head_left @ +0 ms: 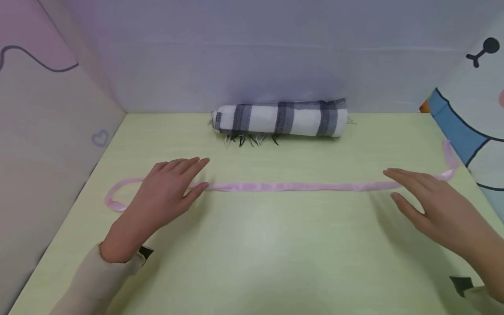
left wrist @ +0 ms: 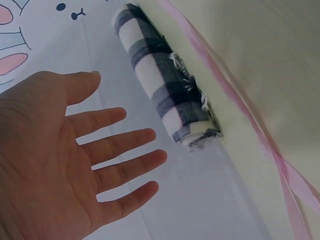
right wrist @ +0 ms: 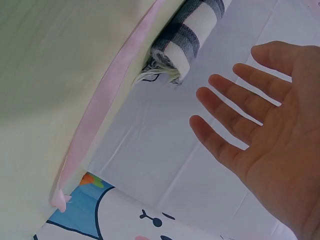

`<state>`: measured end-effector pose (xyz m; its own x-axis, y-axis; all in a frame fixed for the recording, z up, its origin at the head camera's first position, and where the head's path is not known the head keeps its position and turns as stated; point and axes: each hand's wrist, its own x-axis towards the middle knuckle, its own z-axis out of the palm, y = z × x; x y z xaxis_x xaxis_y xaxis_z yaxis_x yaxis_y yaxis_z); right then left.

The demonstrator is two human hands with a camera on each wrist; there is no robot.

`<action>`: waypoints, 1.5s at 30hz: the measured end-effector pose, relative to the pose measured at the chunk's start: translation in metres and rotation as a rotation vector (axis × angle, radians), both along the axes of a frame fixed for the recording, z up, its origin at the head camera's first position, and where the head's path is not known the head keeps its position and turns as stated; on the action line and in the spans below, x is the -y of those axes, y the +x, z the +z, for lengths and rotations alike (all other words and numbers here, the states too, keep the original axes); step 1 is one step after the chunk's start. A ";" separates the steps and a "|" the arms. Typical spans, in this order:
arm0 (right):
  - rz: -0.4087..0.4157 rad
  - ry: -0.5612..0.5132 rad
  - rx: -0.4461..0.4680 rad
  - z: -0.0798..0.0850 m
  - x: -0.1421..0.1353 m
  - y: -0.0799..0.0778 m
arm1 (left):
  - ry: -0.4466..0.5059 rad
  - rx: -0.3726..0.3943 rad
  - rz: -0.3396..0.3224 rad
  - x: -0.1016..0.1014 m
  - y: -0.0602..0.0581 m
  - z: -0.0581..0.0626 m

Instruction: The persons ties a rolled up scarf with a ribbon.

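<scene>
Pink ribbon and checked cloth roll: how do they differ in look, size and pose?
Look: the pink ribbon is pink and thin, while the checked cloth roll is dark and white, thick, with fringe.
Size: the ribbon stretches past both ends of the shorter roll.
Pose: the ribbon runs mostly straight, curving at its ends; the roll lies rolled up behind it, by the back wall.
Shared: both lie on the table.

We see a pale yellow-green tabletop (head_left: 267,271) catching a soft sheen of light, a creased greyish-white back wall (head_left: 275,74), a left wall (head_left: 47,131) printed with a small heart (head_left: 100,138), and a right wall (head_left: 494,83) showing a cartoon figure (head_left: 472,116).
</scene>
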<state>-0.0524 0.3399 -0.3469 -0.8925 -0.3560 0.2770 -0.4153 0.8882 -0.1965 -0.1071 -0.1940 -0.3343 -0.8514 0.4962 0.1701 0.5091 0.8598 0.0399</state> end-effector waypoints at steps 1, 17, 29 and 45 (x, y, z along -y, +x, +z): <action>-0.007 0.002 0.011 0.001 0.001 -0.002 | 0.002 0.003 0.001 -0.001 -0.002 0.001; -0.015 -0.060 0.130 0.002 0.010 -0.037 | 0.061 0.110 0.062 -0.012 -0.034 -0.005; -0.026 -0.099 0.225 0.005 0.024 -0.059 | 0.092 0.116 0.052 -0.015 -0.051 -0.014; -0.005 -0.142 0.271 0.010 0.043 -0.081 | 0.134 0.142 0.045 -0.022 -0.069 -0.014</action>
